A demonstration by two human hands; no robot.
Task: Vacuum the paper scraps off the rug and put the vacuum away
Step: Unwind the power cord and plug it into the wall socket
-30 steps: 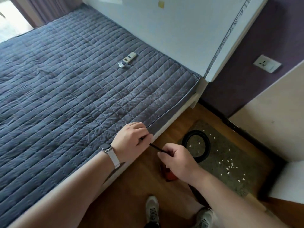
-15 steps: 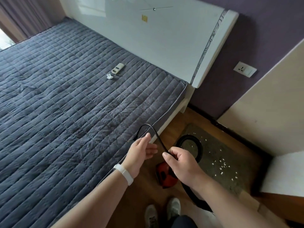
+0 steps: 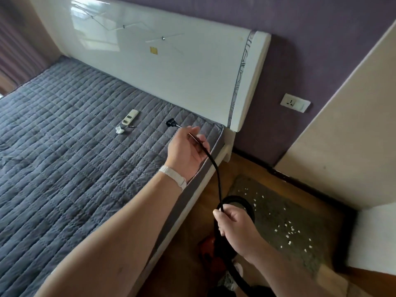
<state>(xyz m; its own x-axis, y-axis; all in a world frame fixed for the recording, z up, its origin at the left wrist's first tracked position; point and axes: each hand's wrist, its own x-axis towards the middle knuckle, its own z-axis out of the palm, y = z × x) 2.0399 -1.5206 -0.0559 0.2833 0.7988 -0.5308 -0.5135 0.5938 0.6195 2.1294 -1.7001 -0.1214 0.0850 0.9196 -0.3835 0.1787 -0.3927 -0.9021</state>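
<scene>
Bed (image 3: 64,146) edge; left grip (image 3: 186,148) clasps cord (image 3: 215,166), plug (image 3: 170,122) just beyond; right grip (image 3: 233,224) pinches cord lower

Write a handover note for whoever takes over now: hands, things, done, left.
Left hand: grips the cord near its plug, above the bed.
Right hand: grips the cord lower down.
Red vacuum: on the floor beside the bed.
Paper scraps: on the rug.
Done: nothing vacuumed.
Left: plug into the wall socket, vacuum, put away.
</scene>
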